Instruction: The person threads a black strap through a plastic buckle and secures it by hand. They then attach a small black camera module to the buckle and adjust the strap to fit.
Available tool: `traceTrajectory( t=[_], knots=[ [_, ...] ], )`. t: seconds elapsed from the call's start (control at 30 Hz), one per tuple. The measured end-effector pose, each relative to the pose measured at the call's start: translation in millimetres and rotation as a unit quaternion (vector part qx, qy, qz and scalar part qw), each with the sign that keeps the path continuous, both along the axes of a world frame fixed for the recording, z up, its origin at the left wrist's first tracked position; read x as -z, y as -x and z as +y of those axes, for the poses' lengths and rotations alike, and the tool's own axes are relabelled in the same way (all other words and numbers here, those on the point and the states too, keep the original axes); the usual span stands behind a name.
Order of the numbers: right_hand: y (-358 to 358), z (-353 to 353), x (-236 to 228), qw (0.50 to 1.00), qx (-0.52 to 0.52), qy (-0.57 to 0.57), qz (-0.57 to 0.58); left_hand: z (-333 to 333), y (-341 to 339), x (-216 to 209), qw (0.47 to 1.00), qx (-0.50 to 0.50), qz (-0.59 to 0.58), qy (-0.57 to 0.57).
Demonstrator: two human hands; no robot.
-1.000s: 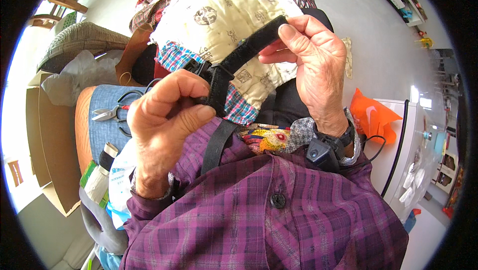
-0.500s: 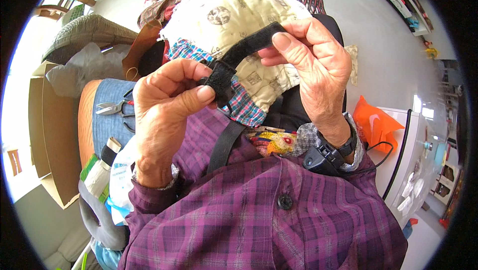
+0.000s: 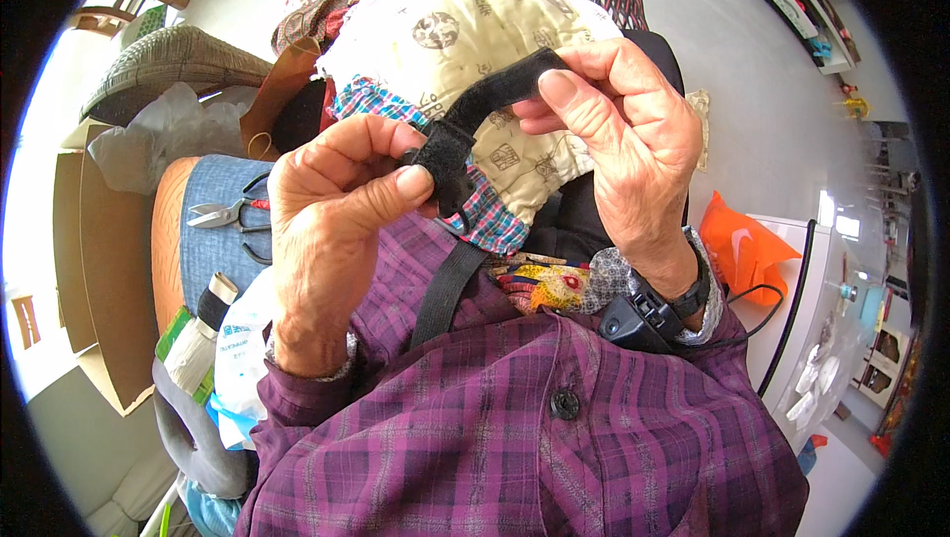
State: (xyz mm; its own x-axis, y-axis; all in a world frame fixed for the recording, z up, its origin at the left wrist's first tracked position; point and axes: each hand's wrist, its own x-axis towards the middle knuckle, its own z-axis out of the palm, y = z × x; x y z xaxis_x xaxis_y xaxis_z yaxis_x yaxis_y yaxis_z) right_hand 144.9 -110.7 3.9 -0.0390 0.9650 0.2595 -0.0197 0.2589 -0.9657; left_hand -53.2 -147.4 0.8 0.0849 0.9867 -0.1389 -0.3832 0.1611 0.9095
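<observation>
Above the cream quilted cloth (image 3: 539, 7), a black strap (image 3: 500, 87) is held up b/w the L hand (image 3: 341, 205) and the R hand (image 3: 633, 131). Both hands are apart from each other, joined only by this strap, which makes a bent line b/w them. L hand is clamped w/ thumb and fingers on the thicker, lower part; R hand pinches the upper end b/w thumb and fingertips. Near the L fingers, a darker band crosses the strap; prob. it is a slot or buckle, but too dark to be sure, so I cannot tell if the strap goes thru it.

As for progress: the strap is lifted and spread out, so this part looks done, I judge. Not done: the upper end is not folded back or fastened to anything, only pinched, and no closed loop is visible.

Beyond the strap's lower part, a blue-and-red checked cloth (image 3: 490, 215) shows. On the R wrist there is a small black device (image 3: 633, 321) w/ a thin cable (image 3: 767, 287). To the L, pliers-like cutters (image 3: 220, 214) lie on denim cloth (image 3: 213, 255), apart from both hands, near a cardboard box (image 3: 114, 270). An orange bag (image 3: 744, 240) is on the R side.
</observation>
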Motion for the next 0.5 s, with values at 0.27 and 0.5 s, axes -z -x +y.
traceTrajectory(
  t=[0.27, 0.5],
  knots=[
    [-9, 7, 2, 0.993, -0.047, 0.100, 0.032, -1, 0, -6, 0.998, 0.014, 0.066, 0.011],
    [-8, 6, 9, 0.985, -0.073, 0.135, 0.084, 3, 0, -23, 0.982, 0.089, 0.143, 0.082]
  ],
)
